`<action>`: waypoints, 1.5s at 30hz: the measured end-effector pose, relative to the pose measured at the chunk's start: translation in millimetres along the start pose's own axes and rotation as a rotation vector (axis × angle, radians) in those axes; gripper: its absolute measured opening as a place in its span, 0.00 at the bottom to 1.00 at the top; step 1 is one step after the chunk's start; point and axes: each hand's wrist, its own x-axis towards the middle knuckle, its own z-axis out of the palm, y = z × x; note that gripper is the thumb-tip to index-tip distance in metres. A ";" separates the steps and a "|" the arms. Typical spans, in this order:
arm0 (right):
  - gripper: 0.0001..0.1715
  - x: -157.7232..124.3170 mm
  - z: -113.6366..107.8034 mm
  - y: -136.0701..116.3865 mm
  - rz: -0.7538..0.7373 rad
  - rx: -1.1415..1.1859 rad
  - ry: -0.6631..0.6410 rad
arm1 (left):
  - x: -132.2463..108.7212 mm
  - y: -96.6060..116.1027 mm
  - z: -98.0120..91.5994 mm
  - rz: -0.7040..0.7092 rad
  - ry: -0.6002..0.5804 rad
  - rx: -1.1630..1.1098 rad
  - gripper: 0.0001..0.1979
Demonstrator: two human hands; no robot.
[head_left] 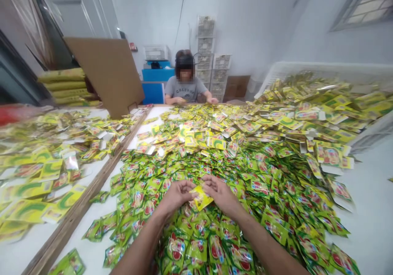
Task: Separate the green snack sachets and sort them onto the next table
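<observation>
Both my hands meet over a big heap of small green sachets (215,242) with red pictures, spread on a white table (371,213). My left hand (176,195) and my right hand (219,193) are both closed on one yellow sachet (201,198), pinching it from either side just above the heap. Farther back the heap turns into yellow-green sachets (215,131).
A white crate (307,68) full of yellow sachets stands at the right. Another person in a grey shirt (186,88) sits at the table's far end. A wooden strip (76,213) divides off the left table, also covered in sachets. A cardboard sheet (107,74) leans at the back left.
</observation>
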 end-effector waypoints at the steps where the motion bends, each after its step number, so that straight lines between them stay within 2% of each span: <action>1: 0.21 -0.4 0.1 1.5 0.033 0.043 -0.010 | 4.4 2.6 0.8 0.013 -0.020 0.020 0.17; 3: 0.23 -3.3 0.3 5.3 0.087 0.049 -0.038 | 16.0 9.0 0.6 0.012 -0.099 0.087 0.19; 5: 0.21 -7.4 0.1 10.2 0.118 -0.020 0.000 | 32.8 17.8 -3.3 -0.008 -0.163 0.224 0.19; 6: 0.21 -9.3 -0.2 12.9 0.133 -0.060 0.049 | 43.3 23.2 -6.7 -0.004 -0.134 0.365 0.19; 7: 0.21 -10.9 -0.6 15.8 0.146 -0.104 0.105 | 55.2 29.0 -10.7 0.015 -0.053 0.549 0.19; 10: 0.22 -12.6 -1.6 25.2 0.197 -0.214 0.218 | 96.8 44.7 -22.9 0.112 0.315 1.079 0.22; 11: 0.22 -12.2 -1.7 28.4 0.207 -0.231 0.224 | 111.1 47.6 -25.8 0.129 0.388 1.177 0.23; 13: 0.22 -10.8 -1.3 34.7 0.202 -0.244 0.224 | 137.1 48.4 -28.7 0.140 0.417 1.257 0.24; 15: 0.22 -9.9 -0.9 40.5 0.183 -0.238 0.220 | 156.7 43.4 -28.9 0.154 0.399 1.313 0.20; 19: 0.24 -11.7 -0.3 48.5 0.199 -0.168 0.206 | 168.7 33.2 -28.4 0.194 0.375 1.327 0.08; 22: 0.27 -13.1 1.8 49.5 0.236 -0.128 0.201 | 155.6 36.6 -31.5 0.251 0.359 1.284 0.10; 25: 0.25 -12.7 2.6 44.4 0.217 -0.129 0.199 | 128.6 47.0 -36.8 0.314 0.345 1.226 0.10; 28: 0.18 -13.1 -4.1 31.7 0.065 -0.139 0.253 | 91.4 55.4 -43.7 0.342 0.335 1.074 0.09; 30: 0.14 -14.4 -11.7 19.7 -0.066 -0.156 0.268 | 64.4 57.2 -47.2 0.326 0.268 0.873 0.11; 33: 0.12 -15.8 -18.1 1.4 -0.165 -0.180 0.131 | 28.4 53.4 -44.7 0.220 0.061 0.578 0.10; 35: 0.12 -16.1 -13.9 -6.1 -0.158 -0.160 0.004 | 10.7 45.1 -36.0 0.137 -0.013 0.395 0.10; 37: 0.12 -16.8 -3.8 -6.7 -0.106 -0.107 -0.042 | -1.5 30.9 -23.2 0.101 0.039 0.155 0.13; 40: 0.16 -20.4 12.0 3.2 0.028 0.013 0.021 | -12.4 2.4 -3.3 0.090 0.159 -0.179 0.23; 42: 0.19 -23.7 15.4 9.8 0.102 0.061 0.057 | -17.2 -14.1 5.6 0.070 0.207 -0.264 0.25; 45: 0.22 -24.8 7.1 7.9 0.143 0.046 0.146 | -24.2 -24.0 9.6 0.048 0.225 -0.207 0.23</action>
